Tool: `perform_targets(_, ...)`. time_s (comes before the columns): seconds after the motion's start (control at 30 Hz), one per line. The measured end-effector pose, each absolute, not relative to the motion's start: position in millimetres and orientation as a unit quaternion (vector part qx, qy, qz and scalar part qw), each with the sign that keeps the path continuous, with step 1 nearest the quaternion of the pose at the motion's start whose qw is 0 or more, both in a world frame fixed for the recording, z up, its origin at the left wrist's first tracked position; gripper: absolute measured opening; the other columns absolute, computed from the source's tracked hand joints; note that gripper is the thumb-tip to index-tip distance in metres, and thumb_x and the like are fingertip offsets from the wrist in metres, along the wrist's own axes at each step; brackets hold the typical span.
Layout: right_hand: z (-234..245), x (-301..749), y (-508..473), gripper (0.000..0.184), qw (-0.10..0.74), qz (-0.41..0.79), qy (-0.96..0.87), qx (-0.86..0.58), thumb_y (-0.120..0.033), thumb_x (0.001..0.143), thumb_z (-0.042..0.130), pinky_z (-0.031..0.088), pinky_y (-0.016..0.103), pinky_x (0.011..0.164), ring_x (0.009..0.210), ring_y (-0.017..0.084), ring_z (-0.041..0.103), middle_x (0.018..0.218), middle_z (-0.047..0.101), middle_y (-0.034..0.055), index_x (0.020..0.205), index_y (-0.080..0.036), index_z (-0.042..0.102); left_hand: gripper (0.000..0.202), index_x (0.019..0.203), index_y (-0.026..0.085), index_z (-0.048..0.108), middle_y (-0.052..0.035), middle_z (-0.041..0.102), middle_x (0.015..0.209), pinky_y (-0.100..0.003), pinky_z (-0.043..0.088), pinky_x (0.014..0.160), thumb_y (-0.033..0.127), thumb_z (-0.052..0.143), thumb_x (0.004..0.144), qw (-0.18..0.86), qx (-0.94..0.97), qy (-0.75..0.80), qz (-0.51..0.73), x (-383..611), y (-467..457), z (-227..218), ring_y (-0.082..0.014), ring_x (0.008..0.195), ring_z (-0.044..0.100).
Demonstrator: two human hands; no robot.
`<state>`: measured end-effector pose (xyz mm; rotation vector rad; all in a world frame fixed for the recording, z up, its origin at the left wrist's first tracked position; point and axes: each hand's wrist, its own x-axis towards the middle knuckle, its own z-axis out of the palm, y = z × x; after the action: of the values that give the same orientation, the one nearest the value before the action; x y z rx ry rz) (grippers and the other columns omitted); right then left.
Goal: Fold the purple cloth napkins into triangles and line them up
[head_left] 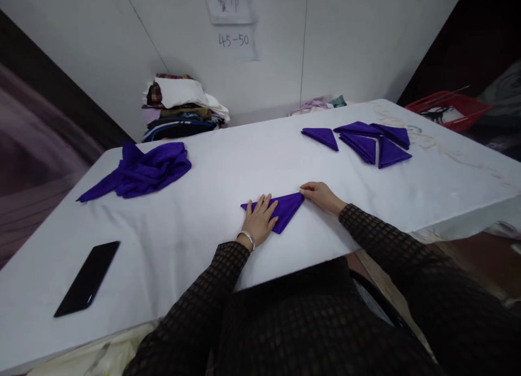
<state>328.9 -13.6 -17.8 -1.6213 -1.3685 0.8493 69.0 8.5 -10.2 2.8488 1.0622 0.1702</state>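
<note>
A purple napkin (287,209) folded into a triangle lies on the white table (228,164) near its front edge. My left hand (260,220) lies flat on the napkin's left half, fingers spread. My right hand (321,195) sits at the triangle's right corner with the fingers curled onto the cloth; whether it pinches the corner I cannot make out. Both arms wear dark checked sleeves, and a silver bracelet circles the left wrist.
A heap of unfolded purple napkins (142,170) lies at the left. Several folded purple triangles (366,140) lie at the far right. A black phone (87,278) rests front left. Stacked fabrics (179,107) stand by the wall; a red basket (450,109) sits beyond the right edge.
</note>
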Motion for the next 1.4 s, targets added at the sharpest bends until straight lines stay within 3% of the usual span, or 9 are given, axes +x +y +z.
perform_targets(0.17, -17.3, 323.7, -16.9, 0.021, 0.371, 0.294, -0.561, -0.679, -0.023, 0.074, 0.062, 0.045, 0.027, 0.062, 0.067, 0.015, 0.058, 0.077, 0.067, 0.0025, 0.092, -0.015, 0.069, 0.045, 0.139, 0.025, 0.04, -0.0063, 0.028, 0.153, -0.061, 0.015, 0.112, 0.031, 0.031, 0.095, 0.065, 0.944, 0.318, 0.062, 68.2, 9.1, -11.3, -0.0272, 0.142, 0.019)
perform_targets(0.37, -9.5, 321.2, -23.4, 0.024, 0.27, 0.207, -0.617, -0.709, -0.021, 0.077, 0.061, 0.046, 0.028, 0.066, 0.072, 0.017, 0.061, 0.082, 0.069, 0.0039, 0.099, -0.017, 0.069, 0.046, 0.138, 0.026, 0.041, -0.0054, 0.032, 0.151, -0.059, 0.015, 0.112, 0.035, 0.03, 0.095, 0.072, 0.945, 0.314, 0.059, 67.6, 10.2, -13.7, -0.027, 0.141, 0.02)
perform_targets(0.47, -4.9, 318.2, -27.7, 0.028, 0.24, 0.144, -0.648, -0.708, -0.02, 0.079, 0.058, 0.048, 0.033, 0.074, 0.083, 0.021, 0.062, 0.094, 0.068, 0.0073, 0.106, -0.018, 0.067, 0.047, 0.139, 0.026, 0.04, -0.0045, 0.031, 0.151, -0.059, 0.014, 0.112, 0.04, 0.028, 0.095, 0.066, 0.945, 0.316, 0.049, 68.2, 9.2, -13.1, -0.0264, 0.141, 0.019)
perform_targets(0.57, 0.0, 306.9, -31.7, 0.034, 0.265, 0.076, -0.698, -0.66, -0.017, 0.082, 0.052, 0.045, 0.039, 0.091, 0.105, 0.024, 0.057, 0.114, 0.063, 0.0106, 0.113, -0.018, 0.064, 0.048, 0.139, 0.027, 0.04, -0.004, 0.032, 0.151, -0.058, 0.015, 0.112, 0.041, 0.027, 0.095, 0.063, 0.945, 0.317, 0.043, 68.9, 7.4, -11.3, -0.0259, 0.141, 0.02)
perform_targets(0.73, 5.7, 265.6, -30.5, 0.041, 0.299, 0.081, -0.777, -0.548, -0.03, 0.09, 0.045, 0.034, 0.043, 0.106, 0.129, 0.023, 0.041, 0.137, 0.049, 0.0128, 0.127, -0.017, 0.054, 0.048, 0.139, 0.027, 0.039, -0.0054, 0.032, 0.151, -0.059, 0.015, 0.112, 0.04, 0.03, 0.094, 0.066, 0.944, 0.32, 0.039, 69.9, 6.1, -10.0, -0.0267, 0.141, 0.021)
perform_targets(0.9, -5.2, 240.0, -24.7, 0.057, 0.196, 0.113, -0.781, -0.582, -0.047, 0.093, 0.037, 0.022, 0.051, 0.11, 0.139, 0.029, 0.022, 0.149, 0.032, 0.0152, 0.139, -0.014, 0.04, 0.05, 0.142, 0.028, 0.035, -0.0057, 0.03, 0.152, -0.059, 0.014, 0.112, 0.039, 0.033, 0.093, 0.066, 0.944, 0.322, 0.043, 70.3, 6.2, -11.8, -0.0265, 0.141, 0.019)
perform_targets(1.03, -19.5, 248.3, -27.8, 0.065, 0.125, 0.09, -0.771, -0.618, -0.055, 0.093, 0.031, 0.018, 0.053, 0.11, 0.14, 0.03, 0.02, 0.151, 0.029, 0.0142, 0.143, -0.015, 0.035, 0.049, 0.14, 0.027, 0.037, -0.0035, 0.031, 0.152, -0.056, 0.014, 0.113, 0.04, 0.031, 0.094, 0.072, 0.943, 0.321, 0.043, 69.9, 4.3, -10.9, -0.025, 0.141, 0.02)
perform_targets(1.2, -24.5, 257.8, -34.9, 0.068, 0.101, 0.048, -0.779, -0.617, -0.058, 0.093, 0.027, 0.02, 0.051, 0.109, 0.139, 0.032, 0.021, 0.152, 0.028, 0.0129, 0.144, -0.014, 0.033, 0.053, 0.14, 0.024, 0.038, -0.0039, 0.034, 0.15, -0.049, 0.013, 0.116, 0.046, 0.032, 0.093, 0.105, 0.933, 0.341, 0.053, 63.4, 10.2, -9.5, -0.0223, 0.141, 0.021)
perform_targets(1.4, -25.4, 256.3, -35.2, 0.068, 0.107, 0.028, -0.784, -0.611, -0.059, 0.092, 0.028, 0.021, 0.054, 0.107, 0.137, 0.034, 0.024, 0.15, 0.03, 0.0134, 0.144, -0.016, 0.034, 0.044, 0.131, 0.025, 0.048, -0.0058, 0.043, 0.145, -0.056, 0.018, 0.112, 0.044, 0.035, 0.093, 0.128, 0.864, 0.48, 0.086, 32.7, 40.2, -14.6, -0.0239, 0.138, 0.029)
